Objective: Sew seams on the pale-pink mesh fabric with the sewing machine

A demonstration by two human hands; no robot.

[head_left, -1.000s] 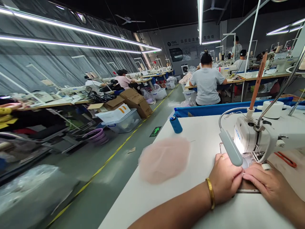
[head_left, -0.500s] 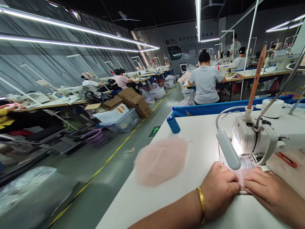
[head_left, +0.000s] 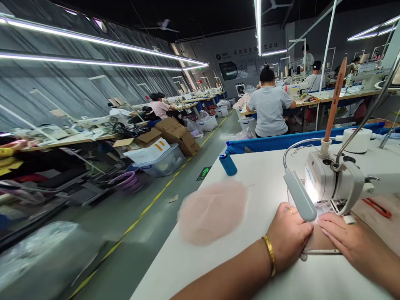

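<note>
My left hand [head_left: 289, 235], with a gold bangle and a ring, rests on the white table [head_left: 265, 187] with its fingers curled down onto a small pale pink fabric piece [head_left: 318, 241] below the sewing machine [head_left: 334, 179]. My right hand [head_left: 353, 243] lies flat on the same piece from the right, fingers together and stretched toward the left hand. The two hands' fingertips nearly meet under the grey lamp head [head_left: 299, 196]. The needle area is partly hidden by the lamp.
A round stack of pink fabric pieces [head_left: 212, 211] lies left of my hands. A blue thread spool [head_left: 228, 163] stands further back. Orange snips [head_left: 376, 207] lie to the right. Other people sit sewing at tables beyond; boxes [head_left: 178, 133] and bins line the aisle at left.
Both hands slid the fabric piece slightly toward me and then back up toward the machine. The view shifted a little.
</note>
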